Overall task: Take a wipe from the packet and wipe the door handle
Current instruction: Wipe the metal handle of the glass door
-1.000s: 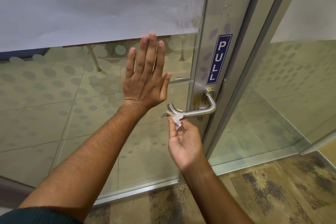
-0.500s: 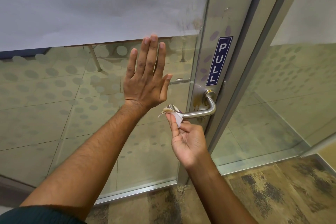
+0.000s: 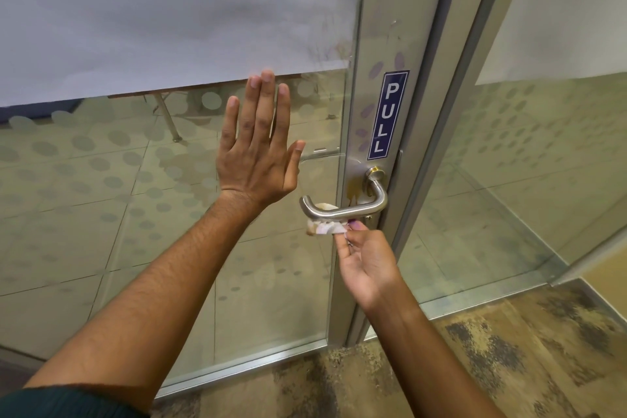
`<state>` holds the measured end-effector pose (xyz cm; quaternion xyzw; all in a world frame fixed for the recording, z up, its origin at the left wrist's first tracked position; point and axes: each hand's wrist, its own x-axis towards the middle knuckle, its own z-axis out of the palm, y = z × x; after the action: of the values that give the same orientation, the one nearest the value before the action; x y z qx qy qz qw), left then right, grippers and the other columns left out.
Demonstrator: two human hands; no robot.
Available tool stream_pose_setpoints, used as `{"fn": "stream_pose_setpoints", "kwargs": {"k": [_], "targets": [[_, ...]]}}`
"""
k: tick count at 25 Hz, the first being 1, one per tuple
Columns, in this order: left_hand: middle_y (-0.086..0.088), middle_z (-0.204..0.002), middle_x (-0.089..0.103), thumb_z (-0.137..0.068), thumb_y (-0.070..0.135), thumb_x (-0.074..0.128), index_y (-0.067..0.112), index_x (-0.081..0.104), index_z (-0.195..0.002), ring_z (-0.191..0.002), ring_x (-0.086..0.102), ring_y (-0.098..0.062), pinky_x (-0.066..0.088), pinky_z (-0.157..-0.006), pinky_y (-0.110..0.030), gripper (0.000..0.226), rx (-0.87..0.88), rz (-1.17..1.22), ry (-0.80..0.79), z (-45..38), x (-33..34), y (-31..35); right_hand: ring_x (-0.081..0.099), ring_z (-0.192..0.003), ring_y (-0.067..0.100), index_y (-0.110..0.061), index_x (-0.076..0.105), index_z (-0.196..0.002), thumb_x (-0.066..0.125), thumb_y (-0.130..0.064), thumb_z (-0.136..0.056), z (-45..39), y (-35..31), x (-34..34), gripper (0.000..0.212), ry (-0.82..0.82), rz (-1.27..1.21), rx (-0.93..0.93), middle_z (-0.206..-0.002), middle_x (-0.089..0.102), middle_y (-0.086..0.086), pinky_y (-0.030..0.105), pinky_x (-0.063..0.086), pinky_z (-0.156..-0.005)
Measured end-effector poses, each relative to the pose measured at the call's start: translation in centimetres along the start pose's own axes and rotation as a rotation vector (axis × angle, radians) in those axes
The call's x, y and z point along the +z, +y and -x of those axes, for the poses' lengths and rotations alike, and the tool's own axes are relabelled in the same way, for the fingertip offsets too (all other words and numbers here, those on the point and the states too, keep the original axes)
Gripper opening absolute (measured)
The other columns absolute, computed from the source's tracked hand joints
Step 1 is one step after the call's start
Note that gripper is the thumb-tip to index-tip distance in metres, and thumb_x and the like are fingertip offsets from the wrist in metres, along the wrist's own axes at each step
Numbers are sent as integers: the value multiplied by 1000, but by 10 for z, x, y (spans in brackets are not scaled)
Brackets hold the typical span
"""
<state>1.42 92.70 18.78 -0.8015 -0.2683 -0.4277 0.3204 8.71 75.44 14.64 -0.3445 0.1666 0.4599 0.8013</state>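
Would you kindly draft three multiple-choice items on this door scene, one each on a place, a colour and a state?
1. Where is the wipe relative to the door handle?
A. Under the lever, pressed up against it
B. Lying on the floor
C. Stuck on the sign

2. What colour is the PULL sign?
A. Red with black letters
B. Dark blue with white letters
C. Yellow with green letters

3. How is the left hand placed?
A. Curled round the lever
B. Pinching the wipe
C. Flat, fingers straight, against the glass door

Answers:
1 A: the wipe shows just beneath the lever, pinched by the right hand.
2 B: white letters stand on a dark blue strip.
3 C: its straight fingers are spread on the pane, holding nothing.
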Motion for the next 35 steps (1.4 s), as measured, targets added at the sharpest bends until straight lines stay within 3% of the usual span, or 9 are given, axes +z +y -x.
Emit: {"fn": "stream_pose_setpoints", "kwargs": {"k": [3,6,10,13,17,23,28,32,35], "targets": [[-20,-157,8,-98,42,41,0,14,-154,-148,0,-30,-3,-122,-43,75,0,-8,1,-1,1,-1,66,-94,23,5,61,-103,38,18,-91,7,-13,-10,29,23,35,-119,-103,65,16,29,53,-77],[-20,-157,8,-98,42,39,0,14,-154,-148,2,-31,-4,-122,-42,74,-5,6,0,-1,0,0,70,-86,16,1,64,-106,49,13,-92,9,-25,-15,24,66,141,-393,-97,69,10,22,57,-71],[-21,-157,9,-98,42,41,0,14,-154,-150,-1,-31,-6,-123,-41,75,-17,24,13,-1,0,1,71,-94,9,-12,67,-119,63,-4,-92,-8,-39,-18,29,35,552,-753,-105,73,0,19,56,-78],[-20,-157,8,-98,42,40,1,12,-155,-152,-19,-21,-8,-123,-40,76,-32,36,13,-1,0,1,66,-103,5,-14,65,-125,65,-8,-91,-27,-44,-20,34,11,926,-1116,-115,70,-2,18,53,-88],[-20,-157,7,-99,44,38,2,10,-155,-151,-21,-21,-8,-123,-40,76,-28,27,4,-1,1,0,63,-114,21,-5,67,-121,60,-1,-90,-56,-51,-20,32,-141,1448,-1581,-120,69,10,37,47,-104],[-20,-157,7,-99,43,39,1,7,-156,-150,-22,-20,-6,-123,-41,78,-32,12,22,0,2,1,47,-118,25,-11,66,-120,51,-26,-94,-57,-70,-17,34,-178,1775,-1577,-129,52,12,34,44,-93],[-20,-157,8,-98,43,40,1,12,-154,-150,-23,-20,-6,-123,-41,75,-34,7,23,0,2,2,41,-134,27,-7,54,-136,37,-37,-98,-61,-68,-24,51,-235,1857,-1581,-140,51,14,42,26,-117],[-21,-156,9,-98,43,39,0,13,-154,-150,-22,-20,-7,-123,-41,75,-33,6,33,0,3,1,38,-134,27,-2,48,-140,35,-40,-98,-65,-65,-26,58,-384,1935,-1558,-143,49,17,44,34,-113],[-21,-156,9,-98,43,41,1,12,-154,-150,-22,-20,-7,-123,-40,76,-34,6,36,0,3,1,40,-132,29,-3,47,-140,38,-44,-96,-70,-66,-27,62,-360,1921,-1567,-143,48,17,38,35,-108]]}}
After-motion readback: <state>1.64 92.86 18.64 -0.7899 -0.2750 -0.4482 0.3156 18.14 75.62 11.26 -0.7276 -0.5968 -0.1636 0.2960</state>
